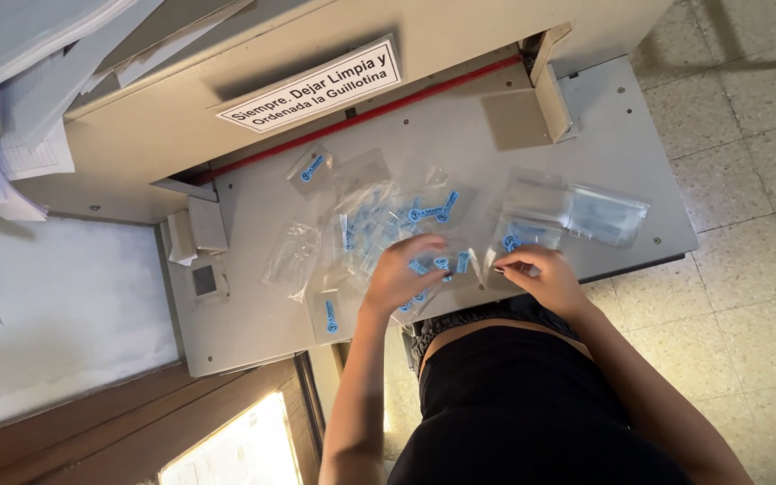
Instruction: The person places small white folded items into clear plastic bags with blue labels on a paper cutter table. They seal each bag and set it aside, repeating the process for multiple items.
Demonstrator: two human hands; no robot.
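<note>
Several small clear plastic bags with blue marks (379, 220) lie scattered on the grey table of a paper cutter (604, 117). My left hand (403, 274) rests on the loose bags near the table's front edge, fingers curled over them. My right hand (536, 274) pinches the edge of a small clear bag (507, 244) just beside it. To the right, a neater stack of clear bags (577, 211) sits close to my right hand. One lone bag (310, 168) lies farther back.
A red line (361, 119) runs along the cutter's blade slot under a white printed sign (312, 87). Paper stacks (20, 153) sit at the upper left. Grey blocks (207, 224) stand at the table's left side. Tiled floor (747, 224) lies to the right.
</note>
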